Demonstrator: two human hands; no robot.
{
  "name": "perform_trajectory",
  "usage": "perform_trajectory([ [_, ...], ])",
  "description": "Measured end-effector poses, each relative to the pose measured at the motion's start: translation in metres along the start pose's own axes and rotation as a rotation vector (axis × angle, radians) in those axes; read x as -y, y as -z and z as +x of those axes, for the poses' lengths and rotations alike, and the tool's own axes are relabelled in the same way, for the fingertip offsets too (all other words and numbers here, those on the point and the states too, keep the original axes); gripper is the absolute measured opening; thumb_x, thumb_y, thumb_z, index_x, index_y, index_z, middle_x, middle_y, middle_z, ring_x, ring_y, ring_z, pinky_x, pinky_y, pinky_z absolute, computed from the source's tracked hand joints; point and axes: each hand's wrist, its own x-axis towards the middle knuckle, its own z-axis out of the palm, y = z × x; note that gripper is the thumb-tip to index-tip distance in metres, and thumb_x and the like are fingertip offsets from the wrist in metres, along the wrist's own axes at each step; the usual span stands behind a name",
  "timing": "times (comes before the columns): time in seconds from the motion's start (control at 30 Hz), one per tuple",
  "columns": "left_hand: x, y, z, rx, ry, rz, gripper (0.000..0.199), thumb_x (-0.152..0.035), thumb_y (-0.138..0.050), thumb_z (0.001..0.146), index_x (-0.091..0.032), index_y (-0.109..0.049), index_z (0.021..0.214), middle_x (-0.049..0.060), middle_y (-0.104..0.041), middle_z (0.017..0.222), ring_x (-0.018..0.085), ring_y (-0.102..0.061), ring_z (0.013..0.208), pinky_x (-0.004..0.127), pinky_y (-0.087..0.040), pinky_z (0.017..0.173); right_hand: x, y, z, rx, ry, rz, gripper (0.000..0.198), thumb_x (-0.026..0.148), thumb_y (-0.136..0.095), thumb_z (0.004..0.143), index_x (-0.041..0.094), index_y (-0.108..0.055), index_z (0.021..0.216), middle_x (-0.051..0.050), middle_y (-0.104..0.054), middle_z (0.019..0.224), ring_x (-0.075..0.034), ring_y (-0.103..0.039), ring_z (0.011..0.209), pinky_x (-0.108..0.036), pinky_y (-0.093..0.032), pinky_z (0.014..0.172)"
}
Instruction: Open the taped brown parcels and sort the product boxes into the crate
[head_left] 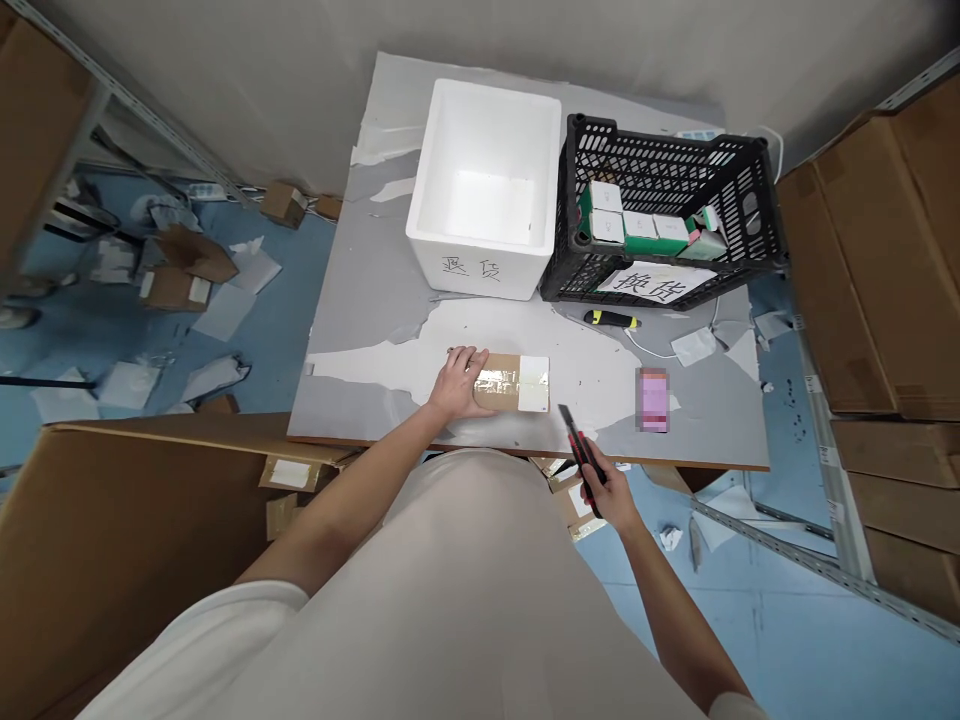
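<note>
A small taped cardboard box (pixel 498 383) with a white label on its right end lies near the front of the table. My left hand (pixel 457 384) is closed round the box's left end. In my right hand (pixel 609 492) is a red and black utility knife (pixel 584 455), with its dark blade out and pointing up and left. The knife is just past the table's front edge, and its tip is a short way right of the box, not touching it.
On the table (pixel 341 290) stand a white foam box (pixel 480 265) and a black crate (pixel 667 160) holding several small cartons. A yellow and black knife (pixel 611 319) and a pink phone-like object (pixel 652 400) lie to the right. A large open carton (pixel 150 520) is at my left.
</note>
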Motion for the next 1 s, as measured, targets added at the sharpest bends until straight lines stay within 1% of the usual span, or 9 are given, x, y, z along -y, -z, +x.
perform_trajectory([
  [0.1,-0.012,-0.005,-0.004,-0.093,0.199,0.036,0.123,-0.072,-0.075,0.042,-0.011,-0.033,0.140,0.023,-0.039,0.131,0.044,-0.033,0.122,0.056,-0.035,0.099,0.014,-0.008,0.017,-0.078,0.047,0.136,0.076,0.057,-0.052,0.081,0.023,-0.029,0.145,-0.005,-0.065,0.091,-0.012,-0.055,0.052,-0.029,-0.051,0.049],
  [0.2,-0.022,-0.010,-0.012,-0.180,0.351,0.058,0.121,-0.078,-0.067,0.048,-0.010,-0.030,0.142,0.026,-0.038,0.131,0.045,-0.033,0.120,0.058,-0.039,0.092,0.037,-0.037,0.047,-0.043,0.097,0.267,0.068,0.060,-0.054,0.079,0.020,-0.042,0.132,-0.010,-0.063,0.105,-0.015,-0.061,0.067,-0.030,-0.054,0.055],
  [0.3,-0.027,-0.011,-0.023,-0.181,0.436,0.055,0.103,-0.076,-0.055,0.066,-0.012,-0.030,0.142,0.025,-0.042,0.130,0.042,-0.037,0.117,0.056,-0.042,0.087,0.059,-0.074,0.078,0.000,0.118,0.323,0.056,0.061,-0.054,0.077,0.021,-0.048,0.115,-0.010,-0.060,0.114,-0.016,-0.062,0.077,-0.028,-0.054,0.057],
  [0.43,-0.023,-0.006,-0.043,-0.147,0.466,0.025,0.069,-0.057,-0.045,0.085,-0.016,-0.039,0.139,0.021,-0.053,0.120,0.036,-0.047,0.107,0.051,-0.044,0.084,0.077,-0.100,0.100,0.056,0.129,0.355,0.048,0.057,-0.053,0.078,0.023,-0.045,0.111,-0.006,-0.061,0.106,-0.013,-0.060,0.070,-0.028,-0.053,0.058],
  [0.57,-0.012,-0.002,-0.060,-0.136,0.384,-0.101,0.047,-0.038,-0.040,0.091,-0.018,-0.049,0.134,0.013,-0.062,0.098,0.027,-0.057,0.092,0.042,-0.047,0.080,0.084,-0.098,0.113,0.040,0.152,0.350,0.045,0.056,-0.054,0.078,0.022,-0.044,0.107,-0.007,-0.060,0.106,-0.014,-0.059,0.071,-0.028,-0.053,0.056],
  [0.73,-0.009,-0.006,-0.074,-0.093,0.283,-0.340,0.043,-0.031,-0.041,0.091,-0.018,-0.051,0.131,0.005,-0.060,0.084,0.016,-0.060,0.071,0.031,-0.052,0.070,0.090,-0.091,0.131,0.029,0.166,0.370,0.050,0.056,-0.054,0.077,0.021,-0.044,0.112,-0.009,-0.061,0.110,-0.017,-0.060,0.082,-0.031,-0.054,0.062],
  [0.8,-0.008,-0.006,-0.074,-0.085,0.270,-0.355,0.044,-0.031,-0.045,0.089,-0.018,-0.050,0.131,0.005,-0.061,0.090,0.014,-0.060,0.070,0.031,-0.053,0.070,0.089,-0.087,0.132,0.047,0.158,0.382,0.052,0.056,-0.056,0.076,0.022,-0.044,0.114,-0.009,-0.061,0.113,-0.018,-0.061,0.085,-0.031,-0.054,0.063],
  [0.87,-0.004,-0.003,-0.065,-0.093,0.272,-0.334,0.048,-0.031,-0.050,0.086,-0.018,-0.047,0.133,0.008,-0.061,0.102,0.015,-0.062,0.077,0.032,-0.054,0.071,0.084,-0.084,0.124,0.050,0.146,0.401,0.053,0.056,-0.058,0.076,0.022,-0.045,0.113,-0.010,-0.060,0.117,-0.018,-0.061,0.087,-0.031,-0.055,0.064],
  [1.0,0.018,0.012,-0.015,-0.084,0.311,-0.290,0.061,-0.035,-0.055,0.082,-0.012,-0.041,0.137,0.017,-0.052,0.125,0.023,-0.061,0.099,0.038,-0.054,0.080,0.056,-0.081,0.087,0.016,0.008,0.519,0.046,0.054,-0.060,0.078,0.023,-0.046,0.109,-0.009,-0.062,0.116,-0.015,-0.064,0.075,-0.030,-0.054,0.059],
])
